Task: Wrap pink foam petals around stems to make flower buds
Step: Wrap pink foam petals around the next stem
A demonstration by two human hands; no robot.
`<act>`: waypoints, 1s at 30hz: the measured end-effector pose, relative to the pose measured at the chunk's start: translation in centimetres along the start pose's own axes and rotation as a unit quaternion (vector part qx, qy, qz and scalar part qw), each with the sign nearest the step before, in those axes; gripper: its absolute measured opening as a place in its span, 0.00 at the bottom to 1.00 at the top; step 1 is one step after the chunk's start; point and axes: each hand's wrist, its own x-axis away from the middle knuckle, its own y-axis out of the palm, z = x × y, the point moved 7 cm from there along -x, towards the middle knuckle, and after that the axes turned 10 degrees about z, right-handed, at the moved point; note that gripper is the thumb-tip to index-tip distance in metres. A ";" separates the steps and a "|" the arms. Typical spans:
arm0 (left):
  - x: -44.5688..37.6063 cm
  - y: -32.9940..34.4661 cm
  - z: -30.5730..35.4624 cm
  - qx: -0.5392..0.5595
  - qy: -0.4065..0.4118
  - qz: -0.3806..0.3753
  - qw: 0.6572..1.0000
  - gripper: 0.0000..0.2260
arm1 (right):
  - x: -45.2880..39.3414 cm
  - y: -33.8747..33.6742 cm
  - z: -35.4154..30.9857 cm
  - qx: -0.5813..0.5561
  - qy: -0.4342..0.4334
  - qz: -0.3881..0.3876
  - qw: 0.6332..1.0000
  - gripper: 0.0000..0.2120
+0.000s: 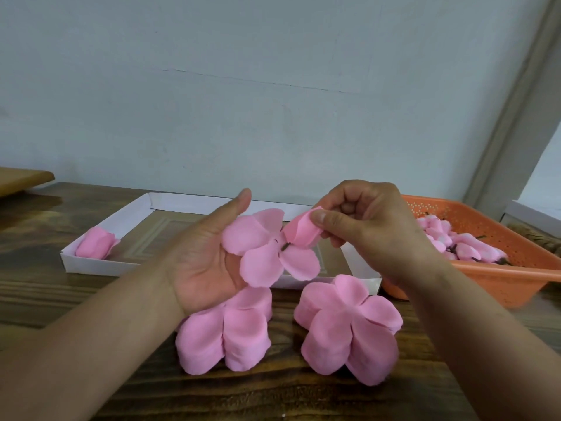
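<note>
The left hand [200, 256] lies palm up with straight fingers, and a pink foam flower piece [267, 250] rests on it, a dark stem [286, 246] showing at its centre. The right hand [364, 226] pinches one petal [302, 230] of this piece between thumb and fingers, folding it up. Two stacks of petals [346, 326] lie on the near bench [91, 293]. One finished bud [95, 243] sits in the white tray [127, 220] at far left, and an orange basket [501, 278] with stems stands at the right.

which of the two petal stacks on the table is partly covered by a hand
The left petal stack: the left hand overlaps its top edge. The right petal stack lies fully in view.
</note>
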 end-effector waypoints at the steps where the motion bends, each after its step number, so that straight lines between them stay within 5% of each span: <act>1: -0.2 -0.1 0.0 0.005 0.018 0.014 1.000 0.35 | -0.1 -0.1 0.0 0.002 0.000 0.005 1.000 0.08; 4: -0.5 -0.6 -0.5 -0.008 0.064 0.102 0.993 0.16 | 0.0 0.0 0.1 0.003 0.001 0.004 1.000 0.07; 8: -0.4 -1.5 -1.4 -0.043 0.061 0.172 0.982 0.09 | 0.2 0.5 -0.1 0.006 0.000 -0.013 1.000 0.08; 30: 0.3 -0.3 -1.1 -0.095 0.108 0.160 0.977 0.13 | 0.7 0.4 -1.7 0.020 -0.076 0.032 0.996 0.12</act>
